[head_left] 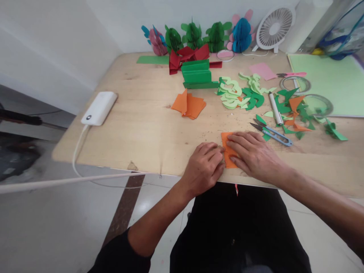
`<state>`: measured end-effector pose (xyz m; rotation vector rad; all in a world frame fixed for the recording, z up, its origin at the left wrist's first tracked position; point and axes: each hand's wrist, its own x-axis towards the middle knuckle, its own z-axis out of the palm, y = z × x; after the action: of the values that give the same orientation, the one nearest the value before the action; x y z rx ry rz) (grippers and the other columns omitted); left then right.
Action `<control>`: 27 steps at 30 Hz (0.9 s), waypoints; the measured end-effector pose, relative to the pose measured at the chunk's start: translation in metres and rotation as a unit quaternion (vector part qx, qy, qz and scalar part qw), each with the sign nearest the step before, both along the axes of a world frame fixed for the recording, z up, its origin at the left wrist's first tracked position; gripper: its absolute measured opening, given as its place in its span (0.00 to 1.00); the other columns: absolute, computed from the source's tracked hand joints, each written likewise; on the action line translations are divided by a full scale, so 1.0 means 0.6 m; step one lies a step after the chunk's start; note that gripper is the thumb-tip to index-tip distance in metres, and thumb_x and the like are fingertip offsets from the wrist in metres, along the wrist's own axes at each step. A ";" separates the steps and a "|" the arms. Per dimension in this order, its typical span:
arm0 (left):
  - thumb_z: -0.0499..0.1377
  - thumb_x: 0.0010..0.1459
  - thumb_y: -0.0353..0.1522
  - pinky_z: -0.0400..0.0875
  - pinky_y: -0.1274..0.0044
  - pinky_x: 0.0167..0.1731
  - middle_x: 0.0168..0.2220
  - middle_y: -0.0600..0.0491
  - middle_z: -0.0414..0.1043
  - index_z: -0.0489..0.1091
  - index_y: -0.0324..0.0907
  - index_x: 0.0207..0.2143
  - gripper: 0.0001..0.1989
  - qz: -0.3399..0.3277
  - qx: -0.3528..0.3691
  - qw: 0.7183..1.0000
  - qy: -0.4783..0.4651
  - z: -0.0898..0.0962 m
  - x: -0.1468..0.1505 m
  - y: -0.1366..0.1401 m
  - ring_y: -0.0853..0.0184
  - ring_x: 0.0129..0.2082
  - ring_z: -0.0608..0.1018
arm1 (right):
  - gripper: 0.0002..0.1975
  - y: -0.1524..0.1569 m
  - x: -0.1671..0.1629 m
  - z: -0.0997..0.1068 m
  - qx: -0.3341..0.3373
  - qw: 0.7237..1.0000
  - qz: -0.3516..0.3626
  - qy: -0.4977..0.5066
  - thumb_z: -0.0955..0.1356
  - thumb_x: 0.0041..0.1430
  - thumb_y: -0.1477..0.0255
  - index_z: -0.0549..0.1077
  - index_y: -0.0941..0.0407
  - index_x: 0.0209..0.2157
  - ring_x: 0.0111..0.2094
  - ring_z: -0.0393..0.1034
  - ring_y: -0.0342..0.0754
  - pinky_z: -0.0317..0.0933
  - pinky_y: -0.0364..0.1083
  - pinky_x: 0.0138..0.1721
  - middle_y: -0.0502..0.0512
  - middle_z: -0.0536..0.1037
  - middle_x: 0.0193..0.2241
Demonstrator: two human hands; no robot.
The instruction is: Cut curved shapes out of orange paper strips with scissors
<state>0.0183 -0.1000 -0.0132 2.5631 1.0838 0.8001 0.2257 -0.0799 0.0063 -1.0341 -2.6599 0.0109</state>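
Observation:
A small orange paper (225,139), apparently folded, lies near the table's front edge. My right hand (254,155) rests flat across it with fingers stretched out, covering its right part. At its left edge, my left hand (204,163) is closed, its curled fingertips gripping the paper's border; the exact pinch is partly hidden. Further back lies a small stack of orange paper pieces (192,106). Blue-handled thread snips (274,135) lie to the right, beyond my right hand, beside a white pen (275,109).
Green and orange paper scraps (295,110) and curly light green cutouts (230,93) cover the right side. Folded green paper (196,74) and red paper (189,56) stand behind. Honeycomb paper figures (216,36) and a white fan (274,28) line the wall. A power bank (99,108) lies left.

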 end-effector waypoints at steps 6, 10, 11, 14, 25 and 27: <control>0.56 0.59 0.34 0.67 0.62 0.51 0.46 0.46 0.75 0.70 0.40 0.36 0.07 0.016 0.020 1.000 -0.007 -0.003 0.005 -0.003 0.56 0.51 0.71 | 0.16 -0.003 0.000 -0.003 -0.006 1.000 -0.004 -0.002 0.63 0.64 0.71 0.71 0.62 0.50 0.54 0.65 0.60 0.57 0.58 0.52 0.67 0.74 0.51; 0.56 0.59 0.33 0.67 0.62 0.51 0.46 0.46 0.76 0.70 0.40 0.35 0.06 0.018 0.031 0.999 -0.012 -0.005 0.006 -0.003 0.57 0.50 0.72 | 0.17 -0.004 -0.001 -0.002 -0.003 1.000 -0.004 -0.003 0.64 0.63 0.71 0.71 0.63 0.50 0.54 0.64 0.61 0.56 0.58 0.53 0.67 0.74 0.51; 0.56 0.59 0.33 0.67 0.62 0.51 0.46 0.46 0.76 0.70 0.40 0.35 0.06 0.017 0.035 0.999 -0.014 -0.005 0.006 -0.003 0.57 0.50 0.72 | 0.17 -0.004 -0.001 -0.001 -0.002 1.000 -0.004 -0.002 0.64 0.63 0.71 0.71 0.63 0.50 0.54 0.64 0.60 0.56 0.59 0.53 0.67 0.74 0.51; 0.56 0.59 0.32 0.67 0.62 0.52 0.46 0.46 0.76 0.69 0.39 0.35 0.06 0.018 0.046 0.999 -0.018 -0.005 0.006 -0.003 0.58 0.49 0.73 | 0.16 -0.004 -0.001 0.000 0.003 1.000 -0.003 0.000 0.64 0.63 0.71 0.71 0.63 0.50 0.54 0.64 0.60 0.56 0.58 0.53 0.67 0.74 0.51; 0.57 0.58 0.31 0.68 0.62 0.51 0.45 0.47 0.76 0.69 0.41 0.32 0.03 0.022 0.049 0.998 -0.021 -0.002 0.006 -0.004 0.58 0.48 0.73 | 0.18 0.004 -0.005 0.001 0.023 0.999 -0.004 -0.025 0.62 0.64 0.70 0.70 0.61 0.52 0.52 0.65 0.59 0.57 0.58 0.51 0.66 0.74 0.50; 0.57 0.58 0.32 0.68 0.62 0.51 0.45 0.47 0.76 0.69 0.41 0.32 0.04 0.024 0.052 0.998 -0.020 -0.002 0.006 -0.004 0.57 0.48 0.73 | 0.17 0.008 -0.007 -0.001 0.028 0.999 -0.006 -0.032 0.61 0.65 0.71 0.70 0.62 0.52 0.51 0.65 0.59 0.57 0.58 0.50 0.66 0.74 0.50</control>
<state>0.0220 -0.1025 -0.0144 2.6033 1.1226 0.9383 0.2214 -0.0750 0.0060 -1.0502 -2.6943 -0.1008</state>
